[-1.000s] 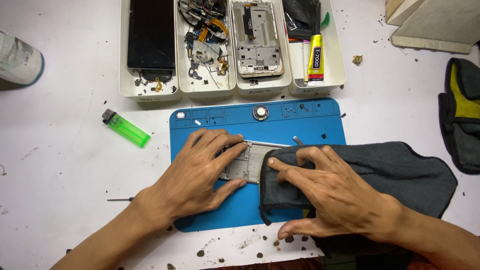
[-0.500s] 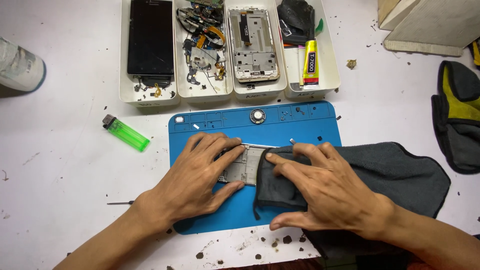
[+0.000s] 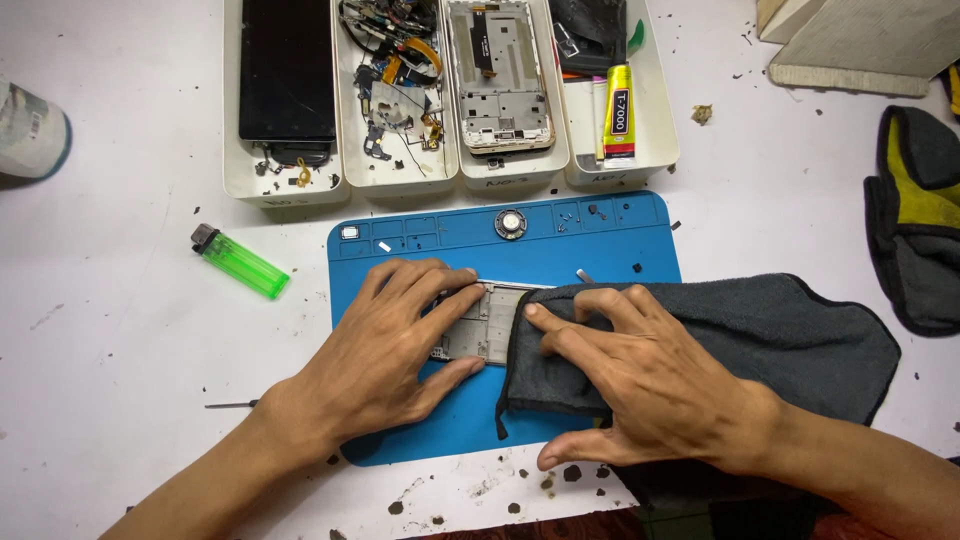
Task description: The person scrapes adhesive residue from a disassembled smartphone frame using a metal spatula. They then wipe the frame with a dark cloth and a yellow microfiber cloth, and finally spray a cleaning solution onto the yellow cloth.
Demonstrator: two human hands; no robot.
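Grey metal shows in the middle of the blue repair mat (image 3: 560, 240): a bare phone frame (image 3: 482, 328) lying flat, its right half under a dark grey microfibre cloth (image 3: 760, 330). The left hand (image 3: 385, 355) pins the frame's left end, fingers spread and pressing down, not clenched. The right hand (image 3: 640, 385) lies on the cloth, fingers flat, gripping nothing, pushing the fabric against the frame. Over the last second the cloth's edge has crept a little leftward across the frame, so less metal shows; it looks like a wiping stroke in progress.

Behind the mat stand four white trays (image 3: 510, 180): one holds a black screen panel (image 3: 287, 70), the next loose flex cables and small parts, the third another phone frame (image 3: 497, 75), the last a yellow glue tube (image 3: 619, 110) with black lettering. A green lighter (image 3: 238, 262) lies left on the white surface (image 3: 120, 300), and a grey-and-yellow glove (image 3: 915, 230) far right.
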